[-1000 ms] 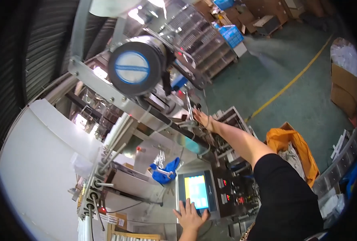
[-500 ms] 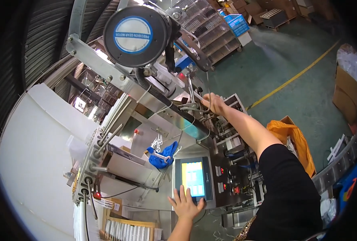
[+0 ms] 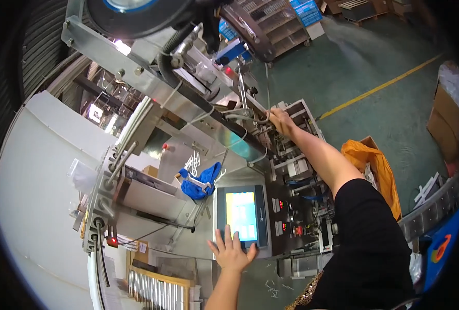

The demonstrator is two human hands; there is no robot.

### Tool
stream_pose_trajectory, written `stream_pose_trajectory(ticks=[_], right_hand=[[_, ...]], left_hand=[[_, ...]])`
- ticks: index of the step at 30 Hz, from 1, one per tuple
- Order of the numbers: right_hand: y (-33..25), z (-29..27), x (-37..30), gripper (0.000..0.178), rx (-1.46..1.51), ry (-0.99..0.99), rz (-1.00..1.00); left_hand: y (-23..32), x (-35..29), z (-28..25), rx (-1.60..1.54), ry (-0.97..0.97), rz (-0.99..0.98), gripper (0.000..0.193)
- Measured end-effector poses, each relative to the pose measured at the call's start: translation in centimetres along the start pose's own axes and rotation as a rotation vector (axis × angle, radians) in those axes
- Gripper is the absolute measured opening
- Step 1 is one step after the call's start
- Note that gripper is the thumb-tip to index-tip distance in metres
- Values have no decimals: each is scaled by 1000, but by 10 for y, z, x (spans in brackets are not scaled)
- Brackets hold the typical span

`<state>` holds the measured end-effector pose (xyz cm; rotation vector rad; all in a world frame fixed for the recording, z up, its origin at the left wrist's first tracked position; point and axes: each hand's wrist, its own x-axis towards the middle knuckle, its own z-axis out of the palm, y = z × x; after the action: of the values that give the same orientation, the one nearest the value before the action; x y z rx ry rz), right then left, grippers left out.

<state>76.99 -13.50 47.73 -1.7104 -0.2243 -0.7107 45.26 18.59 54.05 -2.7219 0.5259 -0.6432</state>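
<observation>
My left hand [image 3: 232, 256] is open, its fingers spread over the lower edge of a lit touch screen [image 3: 241, 214] with yellow and pale blue areas. The fingertips lie over the lower left of the display; whether they press it I cannot tell. My right arm reaches far forward, and my right hand [image 3: 282, 124] is closed at the machine's far side, beside a thin grey cable [image 3: 250, 120] and a metal rod. What its curled fingers hold, if anything, is hidden. Left of the screen, a metal wrench [image 3: 198, 182] lies on a blue cloth [image 3: 198, 191].
Overhead, a metal beam [image 3: 121, 67] carries a large black round motor [image 3: 141, 20]. Red-lit displays and a red knob [image 3: 298, 230] sit right of the screen. An orange bag [image 3: 376, 160] in a box stands on the green floor, right. A slatted rack [image 3: 154, 292] is lower left.
The whole view has shifted, so the machine, motor and screen appear higher and further left. Both hands keep about the same places on the machine.
</observation>
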Motion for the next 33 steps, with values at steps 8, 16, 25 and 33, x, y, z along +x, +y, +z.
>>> stream_pose_trajectory(ticks=[8,16,25,33], right_hand=[[-9,-22,-78,41,225,230,276],[-52,-65,-239,32,598,-88,722],[-86,-100,-425,22,558,-257,1103],[-91,-145,-493,21,477,-322,1136]], left_hand=[[4,0,-4,12,-56,8,57],[1,-11,-2,-1,-12,-54,59],[0,0,0,9,-33,-10,53],[0,-8,4,56,42,10,56]])
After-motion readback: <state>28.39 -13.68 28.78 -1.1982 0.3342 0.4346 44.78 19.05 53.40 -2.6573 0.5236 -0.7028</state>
